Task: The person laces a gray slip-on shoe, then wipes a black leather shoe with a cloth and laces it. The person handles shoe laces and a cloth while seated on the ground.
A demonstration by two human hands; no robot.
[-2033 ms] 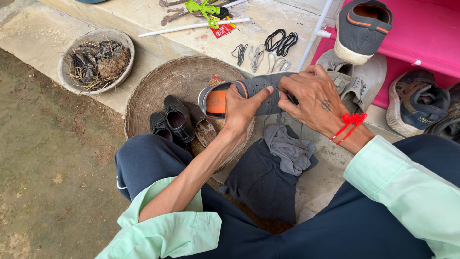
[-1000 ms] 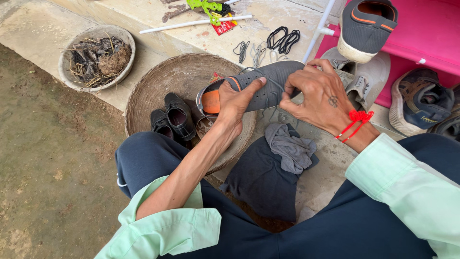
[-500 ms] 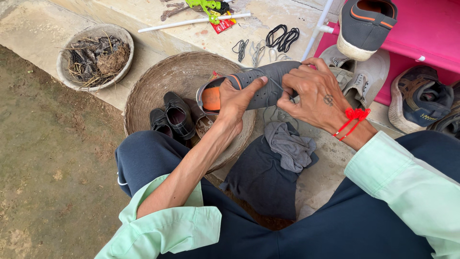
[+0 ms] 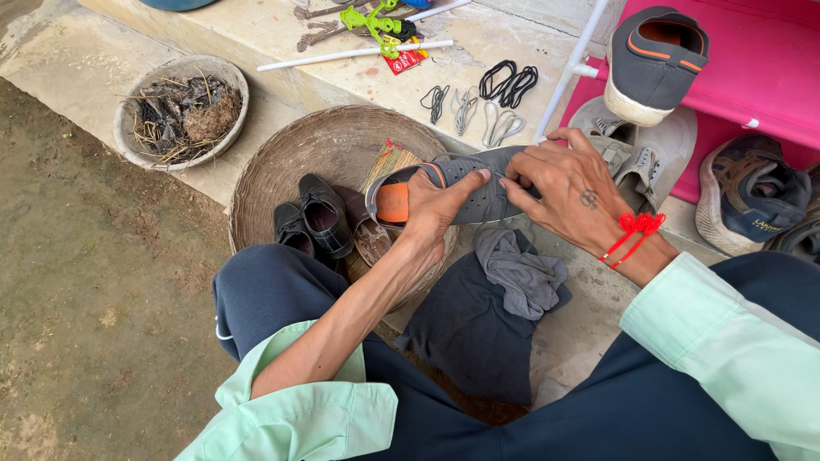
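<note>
The left hand (image 4: pixel 431 209) has its fingers curled round the heel end of a grey canvas slip-on shoe with an orange lining (image 4: pixel 465 188), thumb stretched along the upper toward three o'clock, so the shoe is held firmly off the ground above the rim of a round woven basket tray (image 4: pixel 290 158). The right hand (image 4: pixel 564 192), with a red thread tied at the wrist, meets it from three o'clock: its fingertips (image 4: pixel 512 183) are pinched close together on the shoe's upper, just beside the left thumb; whether they hold a lace or only press the cloth cannot be told. Both forearms come up from six o'clock in pale green sleeves, the left one crossing the dark blue trousered knee. Directly below the shoe lies a crumpled grey rag (image 4: pixel 523 273) on a darker cloth (image 4: pixel 465 337). At nine o'clock of the shoe a pair of black leather shoes (image 4: pixel 312 222) sits in the tray. At twelve o'clock lie loops of black and grey laces (image 4: pixel 483 98) on the concrete step, with a white stick (image 4: pixel 354 55) beyond. Toward ten o'clock stands a shallow bowl of dry debris (image 4: pixel 181 109). At two o'clock a matching grey shoe (image 4: pixel 653 60) rests on a pink shelf (image 4: pixel 743 77), and worn sneakers (image 4: pixel 752 192) lie at three o'clock.
</note>
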